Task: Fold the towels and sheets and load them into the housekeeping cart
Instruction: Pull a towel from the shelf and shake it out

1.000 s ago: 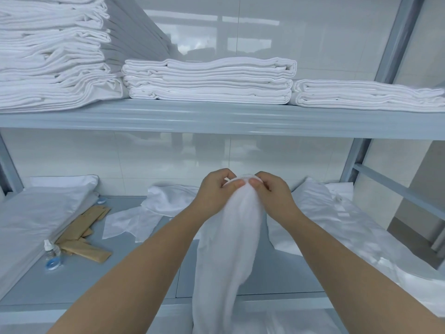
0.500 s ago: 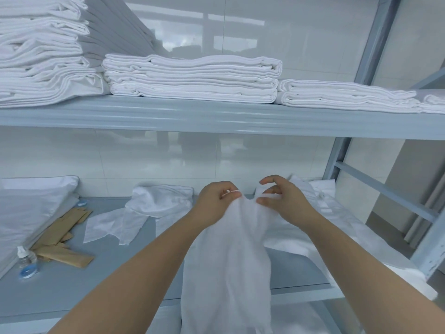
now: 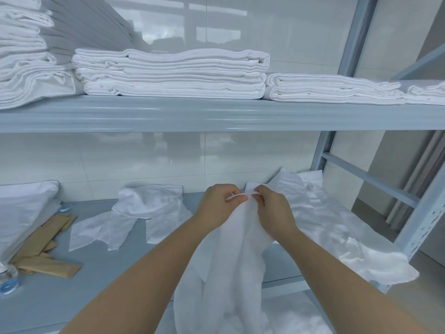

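Observation:
A white towel hangs in front of me over the lower grey shelf, its lower end dropping out of view. My left hand and my right hand are close together at its top edge, each pinching the hem between thumb and fingers. A short stretch of hem shows taut between them. Folded white linen is stacked on the upper shelf.
A crumpled white cloth lies on the lower shelf to the left, and a loose white sheet spreads to the right. Brown paper packets, a small bottle and a pillow sit far left. A metal upright stands right.
My hands have stayed together on the towel's top edge; the right hand regripped the hem after opening slightly. The view has shifted, so the shelves appear further left.

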`<state>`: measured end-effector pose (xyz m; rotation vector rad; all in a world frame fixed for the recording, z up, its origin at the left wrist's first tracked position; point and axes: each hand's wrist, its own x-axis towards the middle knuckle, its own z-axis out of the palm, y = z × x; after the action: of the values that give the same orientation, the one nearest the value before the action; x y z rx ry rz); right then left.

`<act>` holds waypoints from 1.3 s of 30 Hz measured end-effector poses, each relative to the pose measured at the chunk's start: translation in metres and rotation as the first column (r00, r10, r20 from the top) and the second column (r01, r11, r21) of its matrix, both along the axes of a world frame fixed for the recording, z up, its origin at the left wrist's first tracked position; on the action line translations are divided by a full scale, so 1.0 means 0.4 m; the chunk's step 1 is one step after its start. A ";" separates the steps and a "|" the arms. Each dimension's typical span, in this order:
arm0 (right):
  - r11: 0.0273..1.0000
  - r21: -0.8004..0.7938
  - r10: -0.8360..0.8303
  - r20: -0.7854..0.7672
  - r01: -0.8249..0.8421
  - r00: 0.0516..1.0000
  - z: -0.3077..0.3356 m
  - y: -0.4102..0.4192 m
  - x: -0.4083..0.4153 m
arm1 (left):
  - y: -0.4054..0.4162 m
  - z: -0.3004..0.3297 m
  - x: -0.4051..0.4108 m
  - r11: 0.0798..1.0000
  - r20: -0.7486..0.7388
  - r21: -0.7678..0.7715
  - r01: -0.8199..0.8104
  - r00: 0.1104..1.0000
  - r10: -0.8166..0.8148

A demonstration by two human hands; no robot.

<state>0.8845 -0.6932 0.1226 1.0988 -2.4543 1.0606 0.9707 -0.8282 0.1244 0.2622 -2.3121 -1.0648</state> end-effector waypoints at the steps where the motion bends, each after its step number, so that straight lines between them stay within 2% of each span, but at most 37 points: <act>1: 0.999 0.026 -0.020 -0.051 0.021 0.998 -0.008 0.008 -0.005 | -0.006 -0.013 -0.003 1.000 0.008 0.007 0.011 1.000 -0.012; 4: 0.994 0.063 -0.076 -0.144 0.086 0.987 -0.024 0.051 -0.032 | -0.026 -0.064 -0.006 0.999 0.046 0.008 0.036 0.998 -0.036; 10: 0.979 0.089 -0.169 -0.170 0.186 0.971 -0.063 0.158 -0.081 | -0.034 -0.165 0.000 1.000 0.130 0.020 0.019 0.991 -0.021; 17: 0.948 -0.046 -0.317 -0.064 0.314 0.946 -0.091 0.308 -0.111 | 0.022 -0.212 0.022 0.994 0.273 -0.104 0.029 0.962 0.000; 20: 0.909 -0.155 -0.382 0.067 0.388 0.922 -0.076 0.385 -0.144 | 0.048 -0.217 0.022 0.991 0.285 -0.132 -0.009 0.957 0.047; 23: 0.851 -0.224 -0.452 0.150 0.475 0.880 -0.062 0.468 -0.183 | 0.083 -0.217 0.017 0.991 0.265 -0.119 -0.064 0.960 0.094; 25: 0.842 -0.224 -0.459 0.179 0.490 0.870 -0.058 0.504 -0.195 | 0.124 -0.203 0.001 0.994 0.171 -0.049 -0.099 0.980 0.106; 28: 0.858 -0.241 -0.398 0.248 0.454 0.883 -0.053 0.520 -0.191 | 0.193 -0.150 -0.029 0.990 0.041 0.053 -0.129 0.991 0.127; 32: 0.890 -0.303 -0.243 0.321 0.342 0.915 -0.032 0.523 -0.173 | 0.274 -0.059 -0.070 0.988 -0.002 0.076 -0.136 0.991 0.137; 36: 0.931 -0.343 0.007 0.363 0.127 0.932 -0.007 0.488 -0.127 | 0.339 0.015 -0.086 0.996 0.004 0.031 -0.086 0.996 0.086; 39: 0.942 -0.332 0.175 0.380 -0.043 0.908 0.006 0.447 -0.090 | 0.384 0.051 -0.092 0.999 0.019 -0.035 -0.031 0.999 0.032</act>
<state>0.8486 -0.5145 0.1248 1.0011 -2.4024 1.8081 0.9338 -0.6747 0.1448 0.2952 -2.3336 -1.0102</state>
